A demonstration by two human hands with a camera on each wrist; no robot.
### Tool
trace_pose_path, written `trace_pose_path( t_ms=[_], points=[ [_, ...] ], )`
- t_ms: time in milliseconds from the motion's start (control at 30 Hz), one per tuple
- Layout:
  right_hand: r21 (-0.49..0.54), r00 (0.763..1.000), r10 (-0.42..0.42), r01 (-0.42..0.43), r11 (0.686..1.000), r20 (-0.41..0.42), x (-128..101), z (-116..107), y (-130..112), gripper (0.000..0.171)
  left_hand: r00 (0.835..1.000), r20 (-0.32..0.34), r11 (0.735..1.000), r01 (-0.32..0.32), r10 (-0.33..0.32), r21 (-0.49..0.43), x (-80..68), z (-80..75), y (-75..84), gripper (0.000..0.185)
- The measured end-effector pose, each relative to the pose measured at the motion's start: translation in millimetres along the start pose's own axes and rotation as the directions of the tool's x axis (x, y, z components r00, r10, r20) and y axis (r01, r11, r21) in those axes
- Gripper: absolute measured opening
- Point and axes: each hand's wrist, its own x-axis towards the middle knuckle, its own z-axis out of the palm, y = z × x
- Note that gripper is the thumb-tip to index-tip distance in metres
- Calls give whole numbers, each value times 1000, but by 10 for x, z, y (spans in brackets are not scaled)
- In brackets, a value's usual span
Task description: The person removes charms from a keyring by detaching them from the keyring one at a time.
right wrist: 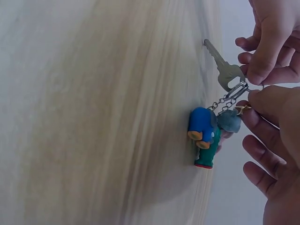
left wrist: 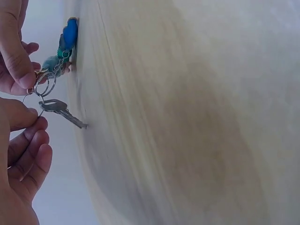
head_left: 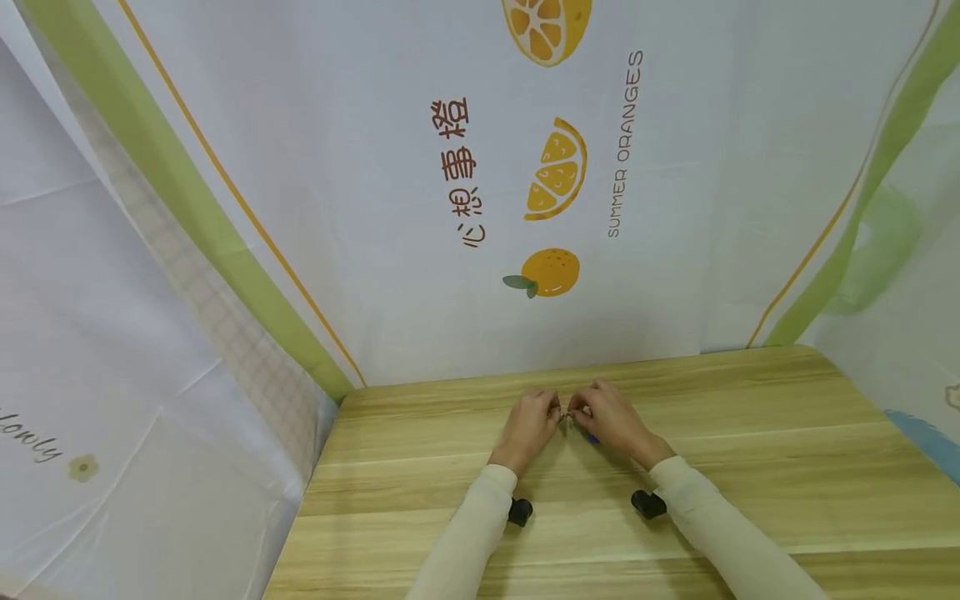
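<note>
Both hands meet over the wooden table [head_left: 420, 467], near its far edge. My left hand [head_left: 527, 427] pinches a thin metal wire or ring between thumb and index finger. My right hand [head_left: 613, 423] pinches the gold-coloured fitting of a keychain, close to its silver key rings [left wrist: 47, 88]. A silver key [left wrist: 61, 111] hangs at the rings, its tip pointing toward the tabletop. On short chains hang a blue figure charm [right wrist: 201, 124], a green charm [right wrist: 207, 152] and a grey-teal charm [right wrist: 228, 121]. Fingers partly hide how the rings join.
A white cloth printed with oranges [head_left: 551, 272] hangs behind the table's far edge. More printed cloth hangs at the left and right sides. Black devices [head_left: 648, 504] are worn at both wrists, by the pale sleeves [head_left: 468, 529].
</note>
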Motion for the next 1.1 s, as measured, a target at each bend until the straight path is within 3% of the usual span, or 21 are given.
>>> trace_pose_path(
  t_ms=[333,767,1100],
  points=[
    [12,999,-16,17,1000,-50,4,13,-41,8,998,41,996,50,-47,-78,4,-61,34,2],
    [40,999,-7,9,999,-54,10,-55,-106,4,994,-65,993,-98,93,-69,-6,-52,11,6],
    [67,999,46,-45,997,-14,5,-72,-150,5,992,-66,991,-113,108,-76,-15,-54,6,10]
  ],
)
